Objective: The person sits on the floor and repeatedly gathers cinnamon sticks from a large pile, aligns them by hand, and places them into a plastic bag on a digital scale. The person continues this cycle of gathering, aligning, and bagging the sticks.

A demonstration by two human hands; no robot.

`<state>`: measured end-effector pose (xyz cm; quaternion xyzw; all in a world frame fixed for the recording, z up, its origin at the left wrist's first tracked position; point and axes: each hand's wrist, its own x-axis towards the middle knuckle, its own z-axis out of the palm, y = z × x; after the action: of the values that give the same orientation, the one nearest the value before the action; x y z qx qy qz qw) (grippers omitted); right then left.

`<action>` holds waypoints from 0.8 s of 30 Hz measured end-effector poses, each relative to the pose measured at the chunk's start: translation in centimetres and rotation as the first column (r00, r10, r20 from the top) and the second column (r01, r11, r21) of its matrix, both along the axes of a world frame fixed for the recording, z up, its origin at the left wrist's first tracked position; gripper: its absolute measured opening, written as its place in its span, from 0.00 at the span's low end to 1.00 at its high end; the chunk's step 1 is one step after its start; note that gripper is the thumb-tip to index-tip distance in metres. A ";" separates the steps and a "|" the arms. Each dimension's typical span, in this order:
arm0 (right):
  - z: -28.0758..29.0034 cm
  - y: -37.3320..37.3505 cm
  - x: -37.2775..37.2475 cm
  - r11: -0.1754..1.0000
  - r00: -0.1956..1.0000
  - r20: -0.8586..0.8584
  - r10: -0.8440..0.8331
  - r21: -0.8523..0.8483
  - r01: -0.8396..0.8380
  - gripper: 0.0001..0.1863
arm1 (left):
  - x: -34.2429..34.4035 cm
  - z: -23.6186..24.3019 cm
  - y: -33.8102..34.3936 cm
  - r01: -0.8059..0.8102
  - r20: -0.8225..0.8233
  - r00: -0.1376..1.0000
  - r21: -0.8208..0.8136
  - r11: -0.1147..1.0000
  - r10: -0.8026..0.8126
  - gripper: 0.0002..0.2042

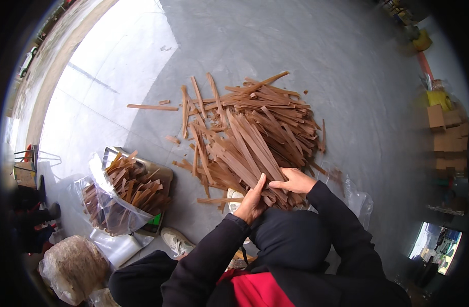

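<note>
A bundle of long, flat brown strips [250, 146] lies slantwise toward me on a loose pile of similar strips [275, 105] on the grey floor. My left hand [252, 202] grips the left side of the bundle's near end, thumb pointing forward. My right hand [296, 181] holds the same end from the right, its thumb across the strips. Both hands are closed on the bundle, and some fingers are hidden beneath it. A few loose strips [152, 107] lie scattered at the pile's left.
An open clear bag of strips [119, 197] rests on a metal platform scale [163, 176] at my left, beside a wrapped bale [73, 268]. A crumpled plastic sheet [357, 199] lies at my right. Stacked cartons [447, 140] line the right side; a person in dark clothing [27, 215] is at far left.
</note>
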<state>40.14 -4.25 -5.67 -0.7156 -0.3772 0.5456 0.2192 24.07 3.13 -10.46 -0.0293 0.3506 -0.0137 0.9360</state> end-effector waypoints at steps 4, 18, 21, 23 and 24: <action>-2.3 -0.6 -0.4 0.969 0.974 0.124 0.189 -0.183 -0.164 0.37 | -0.8 -2.7 -1.5 0.003 0.041 0.999 -0.042 0.999 -0.002 0.22; 6.5 0.6 0.3 0.887 0.948 0.255 0.193 0.368 -0.279 0.35 | -1.8 7.0 0.5 -0.149 0.072 0.989 0.455 0.878 0.131 0.19; 8.7 2.0 -0.2 0.807 0.885 0.446 0.134 0.469 -0.359 0.34 | -1.9 9.2 3.0 -0.198 0.188 0.977 0.652 0.732 0.097 0.18; 11.4 3.5 -1.2 0.713 0.881 0.470 0.056 0.599 -0.365 0.32 | -2.4 11.5 5.5 -0.144 0.172 0.985 0.722 0.677 0.027 0.17; 11.5 4.0 -1.2 0.705 0.854 0.521 0.014 0.600 -0.378 0.32 | -2.4 13.0 6.0 -0.246 0.251 0.964 0.721 0.648 0.087 0.17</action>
<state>38.91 -0.22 5.86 -0.6493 -0.6692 0.1940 0.3049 21.70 9.10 2.51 0.3254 0.2283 0.2146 0.8921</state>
